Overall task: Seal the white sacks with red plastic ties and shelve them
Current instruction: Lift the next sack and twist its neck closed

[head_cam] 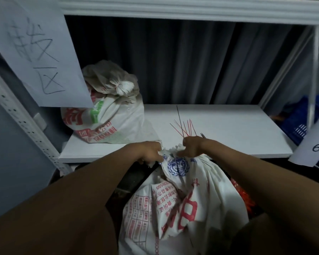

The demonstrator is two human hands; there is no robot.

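Note:
A white sack (184, 205) with red and blue print stands below the shelf edge, its neck bunched at the top. My left hand (151, 152) grips the bunched neck from the left. My right hand (191, 147) pinches the neck from the right and also holds a bundle of red plastic ties (185, 128) that fan upward over the shelf. A second white sack (107, 111), tied shut at its top, sits on the left part of the white shelf (228, 133).
A paper sheet with handwriting (37, 52) hangs at upper left over a perforated upright. A dark curtain backs the shelf. A blue crate (300, 122) and a paper label (315, 144) are at the right. Something red (245, 197) lies right of the near sack.

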